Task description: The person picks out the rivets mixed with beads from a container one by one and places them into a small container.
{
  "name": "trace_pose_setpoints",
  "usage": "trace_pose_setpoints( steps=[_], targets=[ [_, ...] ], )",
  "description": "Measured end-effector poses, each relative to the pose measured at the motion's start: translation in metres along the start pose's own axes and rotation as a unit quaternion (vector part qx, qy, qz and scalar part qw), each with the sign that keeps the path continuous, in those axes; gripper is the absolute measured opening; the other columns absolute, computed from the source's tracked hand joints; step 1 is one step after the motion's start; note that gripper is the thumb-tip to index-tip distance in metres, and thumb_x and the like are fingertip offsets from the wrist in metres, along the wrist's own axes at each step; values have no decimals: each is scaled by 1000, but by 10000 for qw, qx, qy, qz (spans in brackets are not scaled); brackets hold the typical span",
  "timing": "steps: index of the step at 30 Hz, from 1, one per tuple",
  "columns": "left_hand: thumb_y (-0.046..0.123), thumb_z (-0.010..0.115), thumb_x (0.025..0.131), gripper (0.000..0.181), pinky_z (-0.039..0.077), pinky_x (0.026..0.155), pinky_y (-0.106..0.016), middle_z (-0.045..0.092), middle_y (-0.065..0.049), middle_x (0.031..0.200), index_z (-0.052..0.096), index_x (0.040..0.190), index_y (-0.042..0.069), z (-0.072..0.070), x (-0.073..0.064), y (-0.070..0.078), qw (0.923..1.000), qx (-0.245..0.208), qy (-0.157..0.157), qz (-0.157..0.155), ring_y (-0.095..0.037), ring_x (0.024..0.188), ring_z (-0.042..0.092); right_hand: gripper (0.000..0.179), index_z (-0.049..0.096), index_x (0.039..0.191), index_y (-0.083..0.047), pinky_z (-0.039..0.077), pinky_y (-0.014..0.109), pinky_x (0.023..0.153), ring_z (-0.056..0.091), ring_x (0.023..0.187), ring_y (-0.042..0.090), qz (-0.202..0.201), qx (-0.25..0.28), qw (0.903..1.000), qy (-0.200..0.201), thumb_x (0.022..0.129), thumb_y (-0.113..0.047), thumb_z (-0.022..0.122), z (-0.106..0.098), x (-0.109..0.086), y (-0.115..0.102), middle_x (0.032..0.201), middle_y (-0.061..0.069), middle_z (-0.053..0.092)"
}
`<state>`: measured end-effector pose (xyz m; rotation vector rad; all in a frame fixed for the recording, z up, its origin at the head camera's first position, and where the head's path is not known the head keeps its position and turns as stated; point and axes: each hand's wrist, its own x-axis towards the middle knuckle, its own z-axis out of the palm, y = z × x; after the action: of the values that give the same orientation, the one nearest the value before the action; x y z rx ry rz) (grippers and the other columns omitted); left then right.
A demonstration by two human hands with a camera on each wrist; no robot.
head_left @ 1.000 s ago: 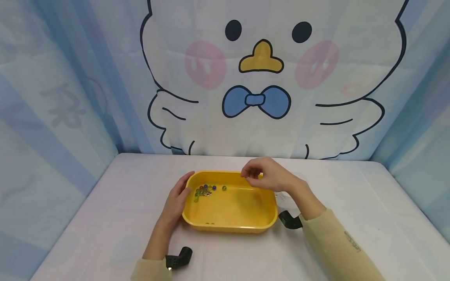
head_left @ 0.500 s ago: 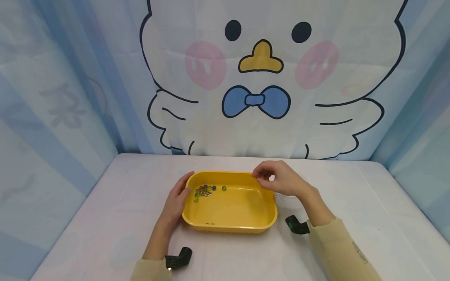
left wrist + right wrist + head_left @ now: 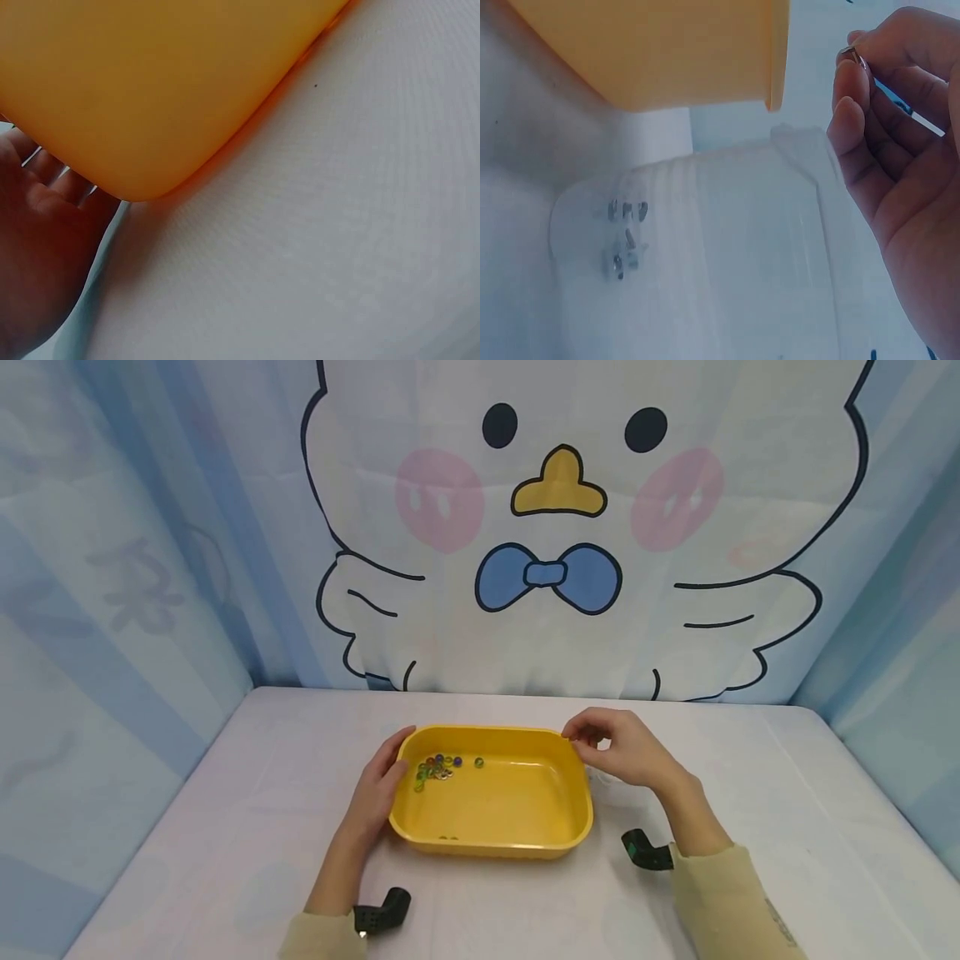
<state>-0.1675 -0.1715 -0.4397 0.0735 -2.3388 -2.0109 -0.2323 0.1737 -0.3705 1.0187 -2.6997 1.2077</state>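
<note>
- Right hand (image 3: 628,752): thumb and fingers are pinching a small, shiny, metallic-looking piece (image 3: 853,55) near the tray's far right corner.
- Clear plastic container (image 3: 757,232): standing beside the tray; small dark pieces (image 3: 630,238) are lying inside.
- Rectangular yellow plastic tray (image 3: 495,810): left hand (image 3: 377,785) is gripping its left rim; coloured glass marbles (image 3: 432,768) are lying inside.
- Assessment: sorting into the container is apparently proceeding; next move is likely requiring alignment over its opening, then release.

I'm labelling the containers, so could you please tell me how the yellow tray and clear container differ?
The yellow tray is solidly coloured, while the clear container is see-through. The tray holds mostly colourful marbles; the container holds a few small, dark-looking pieces. The left hand touches the tray but not the container. Both rest on the white table.
</note>
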Motion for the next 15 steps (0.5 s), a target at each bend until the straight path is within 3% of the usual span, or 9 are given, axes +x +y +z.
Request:
trace_pose_setpoints(
  steps=[15],
  targets=[
    [12, 41, 105, 49, 22, 120, -44, 36, -8, 160, 41, 154, 16, 1, -1, 2, 9999, 86, 32, -62, -25, 146, 32, 15, 71, 101, -2, 54, 28, 71, 57, 79, 20, 406, -238, 9975, 530, 88, 5, 68, -12, -19, 17, 93, 3, 67]
  ],
)
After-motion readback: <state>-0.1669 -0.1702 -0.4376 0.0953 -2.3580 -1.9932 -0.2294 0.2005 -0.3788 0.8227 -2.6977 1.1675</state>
